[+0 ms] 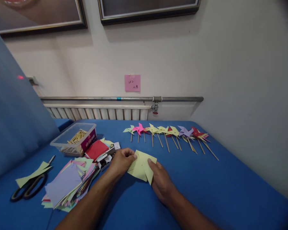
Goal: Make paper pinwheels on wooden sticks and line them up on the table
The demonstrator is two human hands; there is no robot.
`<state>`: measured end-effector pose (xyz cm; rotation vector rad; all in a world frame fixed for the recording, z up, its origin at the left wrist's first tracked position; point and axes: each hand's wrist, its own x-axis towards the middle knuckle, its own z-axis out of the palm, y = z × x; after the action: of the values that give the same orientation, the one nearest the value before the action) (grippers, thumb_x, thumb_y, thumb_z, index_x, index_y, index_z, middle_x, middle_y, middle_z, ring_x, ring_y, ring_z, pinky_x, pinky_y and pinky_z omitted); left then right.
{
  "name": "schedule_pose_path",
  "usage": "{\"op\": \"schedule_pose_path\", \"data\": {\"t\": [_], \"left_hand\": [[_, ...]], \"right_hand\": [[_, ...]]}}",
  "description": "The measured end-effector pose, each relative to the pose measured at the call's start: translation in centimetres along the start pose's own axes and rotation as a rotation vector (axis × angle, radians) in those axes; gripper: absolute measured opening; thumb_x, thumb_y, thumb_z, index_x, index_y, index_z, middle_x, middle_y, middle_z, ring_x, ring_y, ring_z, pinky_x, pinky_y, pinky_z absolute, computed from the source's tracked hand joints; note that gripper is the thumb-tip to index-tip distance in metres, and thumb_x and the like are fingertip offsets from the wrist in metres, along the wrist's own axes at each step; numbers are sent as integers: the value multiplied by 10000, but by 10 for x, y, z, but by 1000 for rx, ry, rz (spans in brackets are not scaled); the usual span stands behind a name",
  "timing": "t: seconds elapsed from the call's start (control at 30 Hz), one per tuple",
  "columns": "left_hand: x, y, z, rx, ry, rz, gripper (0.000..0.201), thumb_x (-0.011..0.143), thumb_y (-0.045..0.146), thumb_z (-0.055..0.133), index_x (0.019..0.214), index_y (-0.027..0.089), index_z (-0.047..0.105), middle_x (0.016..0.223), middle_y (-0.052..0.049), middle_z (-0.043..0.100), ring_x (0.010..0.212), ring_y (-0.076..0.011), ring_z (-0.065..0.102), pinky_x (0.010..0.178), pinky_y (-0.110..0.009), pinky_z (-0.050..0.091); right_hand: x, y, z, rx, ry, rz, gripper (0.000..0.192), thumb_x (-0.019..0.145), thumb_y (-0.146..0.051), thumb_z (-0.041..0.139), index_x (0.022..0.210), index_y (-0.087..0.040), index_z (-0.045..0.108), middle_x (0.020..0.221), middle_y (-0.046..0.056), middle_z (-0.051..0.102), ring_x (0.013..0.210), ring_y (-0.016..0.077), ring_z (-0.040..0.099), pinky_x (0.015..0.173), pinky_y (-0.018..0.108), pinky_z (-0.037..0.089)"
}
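A square of pale yellow paper (141,166), slit in from its corners and with a small mark at its middle, is held up between both hands over the blue table. My left hand (123,160) pinches its left edge between thumb and fingers. On the right side, my right hand (159,179) grips the sheet with the thumb on top and the fingers behind it, out of sight. Just left of my left hand lie small boxes (105,162) with dark little items in them, partly covered by my hand.
Finished paper pinwheels (153,128) on sticks lie in a row at the back right. To the left are a plastic tub (60,145) of sticks, red paper (96,150), a stack of coloured sheets (63,183), and scissors (35,187) under a yellow-green scrap (33,175).
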<state>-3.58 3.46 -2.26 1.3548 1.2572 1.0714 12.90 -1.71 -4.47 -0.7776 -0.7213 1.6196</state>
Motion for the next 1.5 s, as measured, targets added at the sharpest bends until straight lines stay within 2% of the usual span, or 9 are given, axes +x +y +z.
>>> {"op": "schedule_pose_path", "data": {"t": [0.13, 0.37, 0.63, 0.7, 0.8, 0.9, 1.0, 1.27, 1.5], "left_hand": [[-3, 2, 4, -59, 42, -9, 388, 618, 523, 827, 705, 186, 654, 563, 53, 538, 514, -96, 420, 520, -236, 307], [-7, 6, 7, -62, 56, 0, 409, 598, 554, 819, 679, 196, 637, 563, 46, 530, 536, -102, 426, 540, -238, 313], [-9, 3, 10, 72, 112, 90, 319, 735, 500, 754, 696, 201, 650, 598, 28, 563, 561, -127, 470, 547, -246, 335], [-13, 4, 11, 172, 139, 159, 227, 798, 405, 712, 708, 204, 658, 629, 17, 599, 591, -141, 515, 573, -254, 365], [-19, 6, 12, 398, 193, 379, 125, 857, 249, 647, 742, 209, 677, 730, -13, 680, 700, -167, 611, 669, -274, 431], [-23, 3, 12, 585, 163, 626, 178, 915, 169, 588, 787, 217, 702, 804, -44, 714, 798, -190, 668, 751, -296, 472], [-23, -1, 12, 693, 136, 779, 232, 966, 147, 542, 842, 216, 726, 844, -70, 732, 831, -201, 691, 765, -308, 489], [-21, -5, 9, 874, 138, 1010, 251, 1036, 167, 530, 897, 198, 736, 906, -79, 744, 826, -201, 667, 778, -328, 482], [-21, -7, 8, 971, 136, 1062, 240, 1034, 164, 550, 871, 201, 722, 904, -72, 731, 808, -198, 647, 750, -338, 457]], "right_hand": [[-1, 0, -2, -39, -9, -7, 547, 718, -531, 966, 1086, -163, 796, 1013, 117, 857, 990, 349, 802, 895, 458, 620], [2, 2, -7, -96, 75, -25, 517, 697, -507, 977, 1046, -164, 813, 967, 98, 856, 878, 312, 799, 869, 441, 615], [3, -2, -8, -114, 42, -12, 527, 710, -517, 969, 1052, -145, 817, 901, 105, 847, 817, 299, 787, 749, 390, 596], [5, 1, -10, -131, 73, -19, 528, 685, -503, 978, 1031, -139, 815, 896, 102, 848, 770, 279, 776, 700, 361, 575], [6, 3, -11, -131, 82, -24, 521, 689, -511, 967, 1026, -145, 812, 901, 93, 849, 763, 272, 773, 698, 355, 571], [5, 1, -10, -137, 98, -14, 501, 697, -530, 954, 989, -150, 807, 871, 85, 841, 764, 267, 769, 697, 348, 566], [3, -1, -9, -150, 134, -5, 520, 703, -530, 947, 1035, -156, 802, 860, 78, 834, 764, 257, 762, 667, 325, 550], [4, 1, -11, -114, 131, -8, 519, 709, -538, 941, 1037, -162, 799, 887, 87, 830, 781, 263, 761, 709, 347, 571], [6, 3, -10, -129, 143, -11, 576, 684, -613, 936, 1016, -165, 792, 875, 93, 829, 796, 274, 765, 673, 337, 560]]}}
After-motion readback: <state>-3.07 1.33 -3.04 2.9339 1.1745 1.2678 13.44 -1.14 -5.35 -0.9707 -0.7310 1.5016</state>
